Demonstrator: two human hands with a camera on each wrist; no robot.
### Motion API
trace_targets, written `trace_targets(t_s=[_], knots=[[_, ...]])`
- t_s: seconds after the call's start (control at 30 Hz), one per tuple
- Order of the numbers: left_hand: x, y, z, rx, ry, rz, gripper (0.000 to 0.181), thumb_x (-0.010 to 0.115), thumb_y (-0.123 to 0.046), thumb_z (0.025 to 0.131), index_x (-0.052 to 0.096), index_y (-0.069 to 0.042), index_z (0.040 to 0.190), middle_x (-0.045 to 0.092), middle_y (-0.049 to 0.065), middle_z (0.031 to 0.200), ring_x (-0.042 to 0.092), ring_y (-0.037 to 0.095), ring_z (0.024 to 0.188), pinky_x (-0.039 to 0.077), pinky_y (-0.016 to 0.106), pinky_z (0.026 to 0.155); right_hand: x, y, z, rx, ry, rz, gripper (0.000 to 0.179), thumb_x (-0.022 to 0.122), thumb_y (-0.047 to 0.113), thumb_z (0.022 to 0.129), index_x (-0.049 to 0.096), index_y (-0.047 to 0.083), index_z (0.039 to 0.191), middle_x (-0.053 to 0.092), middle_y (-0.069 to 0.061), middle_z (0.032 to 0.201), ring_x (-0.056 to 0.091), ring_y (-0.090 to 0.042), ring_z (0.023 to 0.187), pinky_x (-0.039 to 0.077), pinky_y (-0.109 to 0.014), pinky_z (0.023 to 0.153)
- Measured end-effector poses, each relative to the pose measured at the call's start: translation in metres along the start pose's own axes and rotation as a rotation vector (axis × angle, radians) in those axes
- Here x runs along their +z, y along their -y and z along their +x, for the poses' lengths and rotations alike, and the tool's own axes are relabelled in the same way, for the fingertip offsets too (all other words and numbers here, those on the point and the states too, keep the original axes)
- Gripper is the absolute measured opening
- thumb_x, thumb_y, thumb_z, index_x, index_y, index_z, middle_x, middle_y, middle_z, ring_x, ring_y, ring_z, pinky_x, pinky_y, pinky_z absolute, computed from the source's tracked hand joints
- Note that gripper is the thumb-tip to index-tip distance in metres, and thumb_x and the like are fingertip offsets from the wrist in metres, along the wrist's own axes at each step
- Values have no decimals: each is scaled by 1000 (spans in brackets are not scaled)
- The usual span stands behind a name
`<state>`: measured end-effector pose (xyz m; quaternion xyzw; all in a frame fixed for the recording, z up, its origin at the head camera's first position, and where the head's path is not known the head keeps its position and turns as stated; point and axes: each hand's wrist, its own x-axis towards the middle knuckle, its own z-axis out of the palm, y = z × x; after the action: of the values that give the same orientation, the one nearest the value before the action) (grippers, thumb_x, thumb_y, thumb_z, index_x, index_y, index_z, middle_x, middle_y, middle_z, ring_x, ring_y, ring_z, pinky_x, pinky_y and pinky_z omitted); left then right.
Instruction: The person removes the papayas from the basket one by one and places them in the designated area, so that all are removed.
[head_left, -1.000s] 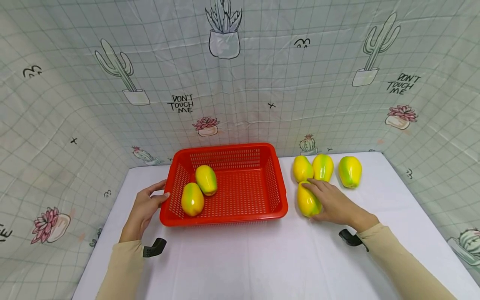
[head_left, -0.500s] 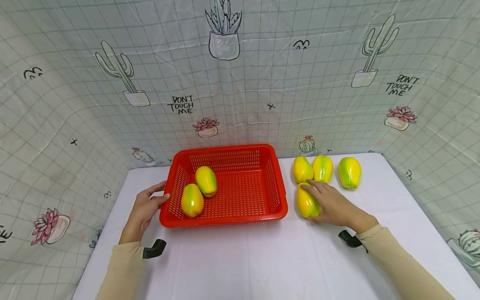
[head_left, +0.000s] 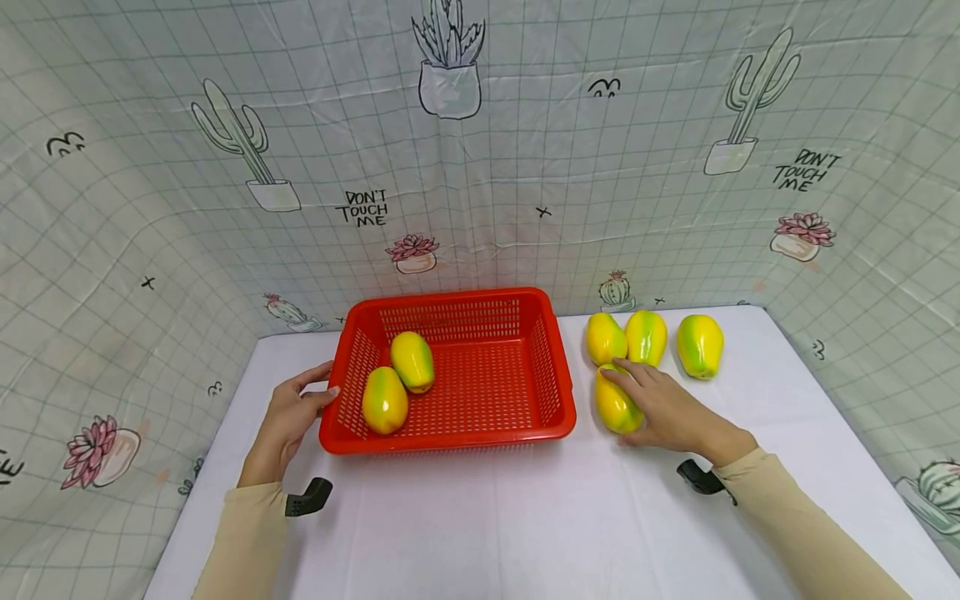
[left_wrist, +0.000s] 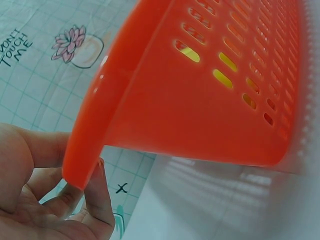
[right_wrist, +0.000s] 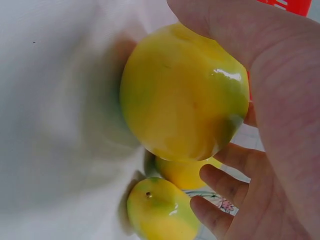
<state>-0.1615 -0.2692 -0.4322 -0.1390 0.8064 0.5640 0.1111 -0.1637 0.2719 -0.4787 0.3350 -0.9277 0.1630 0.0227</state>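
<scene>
My left hand [head_left: 291, 417] pinches the left rim of a red plastic basket [head_left: 480, 435]; in the left wrist view the thumb and fingers lie on either side of the rim [left_wrist: 82, 150]. Inside the basket, at its left, lie two yellow-green papayas, one nearer papaya [head_left: 385, 402] and one farther papaya [head_left: 412, 362]. To the right of the basket, my right hand [head_left: 667, 410] grips another papaya [head_left: 617, 403], thumb on the near side and fingers over the far end. That papaya [right_wrist: 182, 95] fills much of the right wrist view and appears to rest on the table.
Beyond the right hand lie three more papayas: a left one [head_left: 604, 337], a middle one [head_left: 647, 337] and a right one [head_left: 701, 345] standing apart. A white cloth covers the table [head_left: 480, 525]. Patterned cloth walls [head_left: 510, 158] rise behind and at both sides.
</scene>
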Motion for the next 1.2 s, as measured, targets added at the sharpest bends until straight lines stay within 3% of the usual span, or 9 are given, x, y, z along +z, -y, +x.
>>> trace_targets(t_s=[0.53,0.9,1.2], knots=[[-1,-1,0,3,2,5,60,57,-13,109,36,-5,164,38,24,160,62,8,94,54,17,84,-19,7,4,39,31,3,95,96,27,76,44,-1,152,46,-32,154,46,-51,139,38,-70,112],[-2,-5,2,-29,-3,37,59,58,-14,108,38,-7,164,38,24,161,61,19,101,55,19,85,-34,11,12,56,47,16,95,95,26,78,44,3,154,43,-29,157,43,-49,142,36,-71,114],[-12,-10,7,-23,58,122,66,62,-14,106,34,-5,165,39,28,159,61,32,116,61,29,89,-42,15,21,23,27,4,94,94,25,78,44,2,155,42,-28,158,42,-49,142,36,-71,113]])
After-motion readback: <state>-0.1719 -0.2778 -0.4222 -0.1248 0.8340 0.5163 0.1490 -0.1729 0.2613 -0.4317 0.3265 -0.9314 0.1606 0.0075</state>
